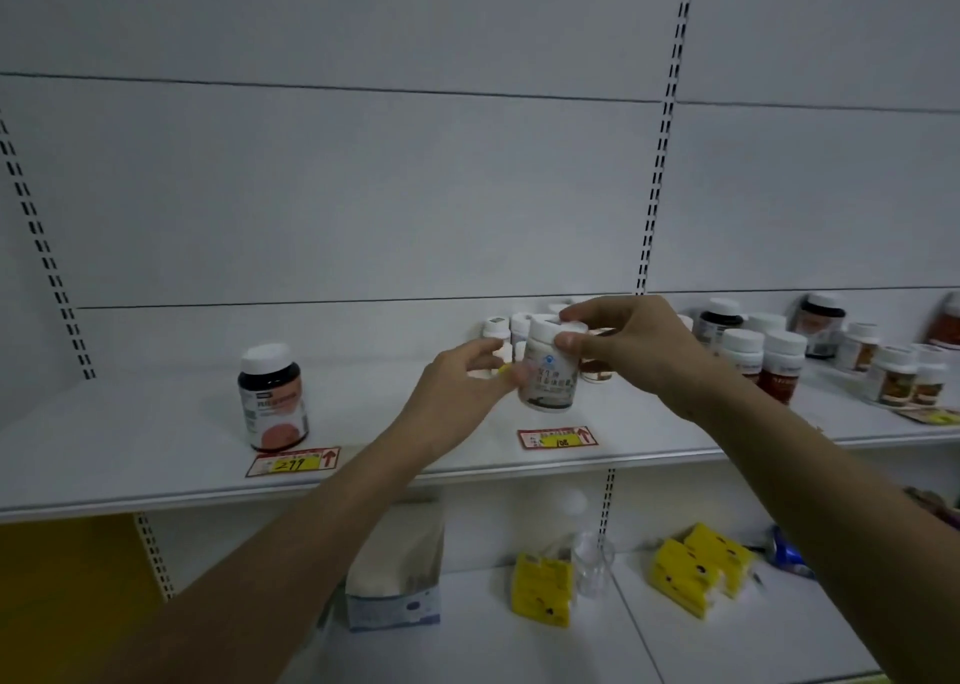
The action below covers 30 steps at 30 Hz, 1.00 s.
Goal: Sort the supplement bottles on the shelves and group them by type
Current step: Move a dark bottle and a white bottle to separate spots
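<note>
A white bottle [548,379] with a white cap and dark print hangs just above the middle of the white shelf [156,470]. My right hand [628,345] pinches it at the cap from the right. My left hand [457,392] touches its lower left side with thumb and fingertips. A dark bottle [272,397] with a white cap and orange label stands alone to the left. Small white bottles [496,332] stand behind the held one, partly hidden. Several white-capped bottles [769,358], some dark, some with red labels, crowd the shelf's right side.
Red and yellow price tags [293,461] [557,439] lie at the shelf's front edge. On the lower shelf [753,647] sit a white pouch [397,569], yellow packets [543,590] [698,566], a clear bottle [592,558] and a blue item [787,551]. A white slotted back panel stands behind.
</note>
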Each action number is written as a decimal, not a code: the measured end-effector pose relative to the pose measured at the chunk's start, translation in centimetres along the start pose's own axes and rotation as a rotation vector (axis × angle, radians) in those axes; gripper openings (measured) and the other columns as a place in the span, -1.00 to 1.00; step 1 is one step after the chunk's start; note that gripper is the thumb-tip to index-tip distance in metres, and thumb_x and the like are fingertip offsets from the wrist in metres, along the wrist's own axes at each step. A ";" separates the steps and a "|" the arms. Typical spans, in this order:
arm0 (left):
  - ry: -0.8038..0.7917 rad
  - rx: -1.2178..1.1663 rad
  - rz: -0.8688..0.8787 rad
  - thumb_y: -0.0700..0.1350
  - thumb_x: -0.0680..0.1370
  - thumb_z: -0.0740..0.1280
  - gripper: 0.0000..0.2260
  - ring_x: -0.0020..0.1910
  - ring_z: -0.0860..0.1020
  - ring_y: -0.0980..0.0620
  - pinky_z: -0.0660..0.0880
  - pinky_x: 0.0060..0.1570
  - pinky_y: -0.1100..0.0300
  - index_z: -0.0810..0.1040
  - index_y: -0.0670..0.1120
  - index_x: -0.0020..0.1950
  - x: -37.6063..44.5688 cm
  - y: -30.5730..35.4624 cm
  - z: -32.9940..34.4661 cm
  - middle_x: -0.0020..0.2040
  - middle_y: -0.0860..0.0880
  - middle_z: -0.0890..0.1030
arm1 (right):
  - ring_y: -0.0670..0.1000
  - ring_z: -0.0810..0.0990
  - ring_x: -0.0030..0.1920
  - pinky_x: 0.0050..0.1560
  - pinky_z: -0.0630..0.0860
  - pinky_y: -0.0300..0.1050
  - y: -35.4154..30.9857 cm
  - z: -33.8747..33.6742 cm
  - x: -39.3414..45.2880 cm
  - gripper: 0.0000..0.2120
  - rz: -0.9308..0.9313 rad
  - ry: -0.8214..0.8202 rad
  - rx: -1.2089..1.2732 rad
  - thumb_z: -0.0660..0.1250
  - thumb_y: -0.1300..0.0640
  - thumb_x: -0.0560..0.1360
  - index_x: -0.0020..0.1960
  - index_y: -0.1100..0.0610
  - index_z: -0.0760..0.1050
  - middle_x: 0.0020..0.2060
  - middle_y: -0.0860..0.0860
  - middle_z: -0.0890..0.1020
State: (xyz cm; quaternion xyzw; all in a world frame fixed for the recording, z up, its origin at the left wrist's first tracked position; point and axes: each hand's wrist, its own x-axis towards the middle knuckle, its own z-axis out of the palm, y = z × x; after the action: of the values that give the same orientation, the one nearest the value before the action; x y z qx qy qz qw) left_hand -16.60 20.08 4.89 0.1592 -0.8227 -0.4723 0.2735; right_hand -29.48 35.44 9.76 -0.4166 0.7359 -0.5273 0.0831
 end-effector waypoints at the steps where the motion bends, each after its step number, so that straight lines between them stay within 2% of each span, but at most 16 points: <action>1: 0.025 0.079 -0.037 0.17 0.51 0.36 -0.55 0.14 0.55 0.11 0.45 0.14 0.19 0.48 0.06 0.36 0.6 -1.2 0.2 0.24 0.08 0.59 | -0.04 0.66 -0.04 -0.28 0.57 -0.37 0.7 -0.1 0.4 -0.73 0.011 0.011 0.003 0.45 0.17 0.46 0.16 0.12 0.61 0.04 -0.03 0.65; 5: -0.047 0.476 -0.126 0.18 0.59 0.23 -0.56 0.38 0.40 0.01 0.32 0.35 0.10 0.41 0.09 0.44 2.8 -6.3 1.8 0.44 0.05 0.43 | -0.03 0.64 0.01 -0.31 0.55 -0.38 3.7 0.3 2.2 -0.68 0.053 0.014 -0.066 0.46 0.15 0.47 0.21 0.10 0.59 0.04 -0.04 0.62; 7: -0.098 0.670 -0.165 0.22 0.60 0.14 -0.55 0.50 0.24 -0.01 0.16 0.47 -0.08 0.35 0.14 0.47 3.9 -8.1 2.9 0.53 0.04 0.30 | -0.08 0.62 0.01 -0.32 0.52 -0.38 5.0 0.7 3.2 -0.68 0.049 -0.004 -0.114 0.45 0.14 0.48 0.22 0.06 0.58 -0.01 -0.10 0.60; 10: -0.191 0.874 -0.211 0.28 0.61 -0.01 -0.51 0.58 -0.03 -0.08 -0.10 0.47 -0.29 0.18 0.22 0.53 4.9 -9.2 4.0 0.60 0.06 0.06 | -0.10 0.61 0.05 -0.08 0.56 -0.27 6.7 1.3 4.8 -0.69 0.034 -0.030 -0.148 0.45 0.14 0.47 0.21 0.02 0.59 -0.01 -0.13 0.61; 12: -0.230 0.919 -0.205 0.29 0.61 -0.06 -0.50 0.58 -0.06 -0.11 -0.13 0.45 -0.33 0.09 0.22 0.55 5.1 -9.4 4.3 0.60 0.08 0.03 | -0.11 0.61 0.06 0.04 0.58 -0.19 7.6 1.6 5.6 -0.70 0.033 -0.045 -0.155 0.45 0.14 0.47 0.19 0.00 0.59 0.02 -0.11 0.62; 17: -0.247 0.969 -0.187 0.25 0.62 -0.10 -0.51 0.57 -0.05 -0.13 -0.11 0.44 -0.35 0.05 0.22 0.56 5.3 -9.8 4.1 0.60 0.07 0.03 | -0.12 0.61 0.07 0.06 0.54 -0.19 9.1 2.6 6.6 -0.71 0.017 -0.089 -0.161 0.47 0.15 0.45 0.15 -0.06 0.60 0.04 -0.12 0.63; 20: -0.220 0.949 -0.188 0.20 0.64 -0.10 -0.55 0.58 -0.12 -0.15 -0.11 0.45 -0.34 0.07 0.24 0.55 5.2 -9.8 4.2 0.61 0.03 -0.02 | -0.20 0.59 0.03 -0.03 0.50 -0.32 9.7 2.7 6.6 -0.70 -0.003 -0.103 -0.189 0.46 0.14 0.45 0.15 -0.08 0.59 -0.01 -0.24 0.60; 23: -0.215 0.958 -0.196 0.19 0.64 -0.10 -0.55 0.58 -0.10 -0.16 -0.11 0.46 -0.33 0.07 0.25 0.55 5.2 -9.8 4.3 0.61 0.01 0.00 | -0.26 0.57 0.02 -0.10 0.44 -0.42 10.2 2.6 6.5 -0.70 -0.035 -0.101 -0.213 0.46 0.11 0.45 0.16 -0.08 0.58 0.01 -0.24 0.60; 26: -0.207 0.975 -0.188 0.20 0.64 -0.10 -0.55 0.57 -0.04 -0.16 -0.09 0.45 -0.33 0.07 0.25 0.55 5.2 -10.1 4.3 0.60 0.01 0.05 | -0.25 0.56 0.06 -0.08 0.43 -0.45 10.5 2.7 6.3 -0.68 -0.062 -0.104 -0.237 0.45 0.10 0.47 0.21 -0.04 0.57 0.08 -0.19 0.60; 30: -0.213 0.975 -0.194 0.21 0.64 -0.09 -0.54 0.57 -0.03 -0.15 -0.10 0.46 -0.32 0.06 0.26 0.55 5.2 -9.9 4.4 0.60 0.02 0.04 | -0.21 0.56 0.07 -0.01 0.44 -0.41 10.5 2.6 6.3 -0.71 -0.084 -0.117 -0.248 0.44 0.10 0.47 0.17 -0.05 0.55 0.10 -0.17 0.59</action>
State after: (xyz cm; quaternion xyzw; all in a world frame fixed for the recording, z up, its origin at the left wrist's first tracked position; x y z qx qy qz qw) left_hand -23.34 15.38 -3.91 0.2950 -0.9522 -0.0701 0.0367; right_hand -37.54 30.20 1.70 -0.4839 0.7712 -0.4103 0.0517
